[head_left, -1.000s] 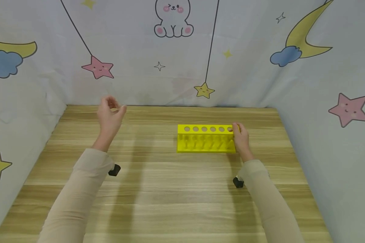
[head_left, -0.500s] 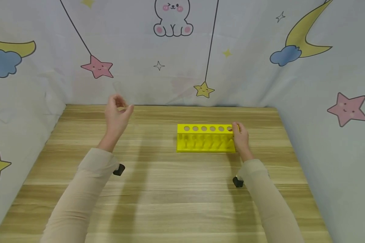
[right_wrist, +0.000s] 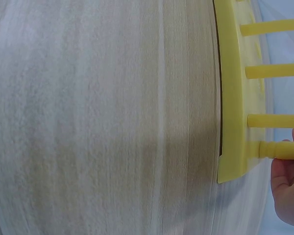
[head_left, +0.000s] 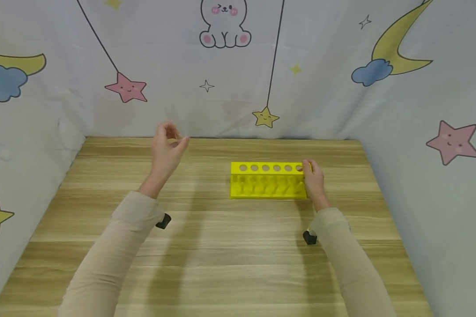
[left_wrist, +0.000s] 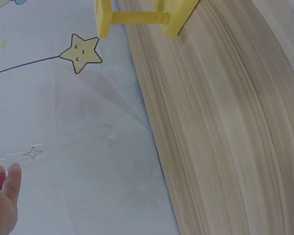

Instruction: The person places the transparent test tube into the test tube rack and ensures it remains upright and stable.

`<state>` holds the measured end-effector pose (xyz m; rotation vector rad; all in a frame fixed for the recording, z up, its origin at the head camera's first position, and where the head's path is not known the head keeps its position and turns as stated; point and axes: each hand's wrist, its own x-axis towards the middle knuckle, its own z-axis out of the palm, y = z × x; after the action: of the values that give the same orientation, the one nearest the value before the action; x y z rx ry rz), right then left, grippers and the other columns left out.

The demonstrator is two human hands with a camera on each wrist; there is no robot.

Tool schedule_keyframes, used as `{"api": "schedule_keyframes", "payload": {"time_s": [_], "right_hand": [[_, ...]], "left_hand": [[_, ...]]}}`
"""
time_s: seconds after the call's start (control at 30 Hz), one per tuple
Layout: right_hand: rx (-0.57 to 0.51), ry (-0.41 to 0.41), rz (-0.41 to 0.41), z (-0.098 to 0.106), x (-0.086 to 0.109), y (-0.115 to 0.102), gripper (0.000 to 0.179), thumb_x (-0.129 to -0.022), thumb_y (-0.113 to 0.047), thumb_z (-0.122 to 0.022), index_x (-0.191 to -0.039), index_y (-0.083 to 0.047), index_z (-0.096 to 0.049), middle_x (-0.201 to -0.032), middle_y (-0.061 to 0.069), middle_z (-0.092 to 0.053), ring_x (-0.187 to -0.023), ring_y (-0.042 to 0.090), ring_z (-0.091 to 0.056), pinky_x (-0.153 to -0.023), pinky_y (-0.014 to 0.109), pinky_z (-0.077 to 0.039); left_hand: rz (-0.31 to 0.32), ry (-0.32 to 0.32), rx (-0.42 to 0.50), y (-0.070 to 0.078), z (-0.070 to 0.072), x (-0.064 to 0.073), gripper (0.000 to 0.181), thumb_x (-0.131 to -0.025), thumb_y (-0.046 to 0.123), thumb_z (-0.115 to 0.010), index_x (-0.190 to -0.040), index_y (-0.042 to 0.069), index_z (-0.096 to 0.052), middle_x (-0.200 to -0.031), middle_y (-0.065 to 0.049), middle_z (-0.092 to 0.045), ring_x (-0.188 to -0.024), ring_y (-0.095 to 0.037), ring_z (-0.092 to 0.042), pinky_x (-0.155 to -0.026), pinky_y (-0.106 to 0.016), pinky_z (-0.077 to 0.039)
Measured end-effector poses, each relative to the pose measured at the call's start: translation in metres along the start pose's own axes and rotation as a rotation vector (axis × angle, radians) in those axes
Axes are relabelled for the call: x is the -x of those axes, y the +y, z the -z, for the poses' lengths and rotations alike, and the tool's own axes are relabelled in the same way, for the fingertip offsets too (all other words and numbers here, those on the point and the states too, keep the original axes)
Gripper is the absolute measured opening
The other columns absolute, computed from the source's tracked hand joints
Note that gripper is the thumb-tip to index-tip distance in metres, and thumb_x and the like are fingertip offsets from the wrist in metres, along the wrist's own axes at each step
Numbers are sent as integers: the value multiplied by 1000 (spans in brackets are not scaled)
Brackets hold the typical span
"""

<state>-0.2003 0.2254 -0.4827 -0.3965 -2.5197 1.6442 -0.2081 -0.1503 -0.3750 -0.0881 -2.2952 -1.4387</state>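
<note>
Desk [head_left: 238,251], rack [head_left: 268,180], tube [left_wrist: 73,143]

Right of centre, the rack looks light and stiff; the right grip [head_left: 314,179] holds its right end. At left, raised, the left grip [head_left: 166,150] pinches the tube: probably slippery, fragile, best held mid-length.

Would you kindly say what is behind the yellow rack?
Beyond the yellow rack, the head view shows a strip of wooden table, then white printed cloth; what is directly behind the rack is covered.
</note>
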Motion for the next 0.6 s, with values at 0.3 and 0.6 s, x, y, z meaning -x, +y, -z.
{"api": "schedule_keyframes", "payload": {"time_s": [0.3, 0.6], "right_hand": [[-10, -4, -6, 0, 0, 0, 50, -92, -45, -33, -117, -4, -49, -104, 18, -58, -82, 16, -48, -64, 19, -39], [-10, 10, -2, 0, 0, 0, 50, -92, -44, -34, -116, -3, -50, -103, 18, -59, -79, 13, -48, -61, 17, -39]], "left_hand": [[-25, -45, 44, 11, -13, 4, 35, -78, 5, -64, -105, -3, -43, -87, 2, -43, -85, -10, -48, -67, -12, -46], [-50, -65, 52, 19, -22, 4, 35, -77, 4, -64, -104, -4, -44, -86, 0, -44, -85, -11, -47, -68, -14, -49]]}}
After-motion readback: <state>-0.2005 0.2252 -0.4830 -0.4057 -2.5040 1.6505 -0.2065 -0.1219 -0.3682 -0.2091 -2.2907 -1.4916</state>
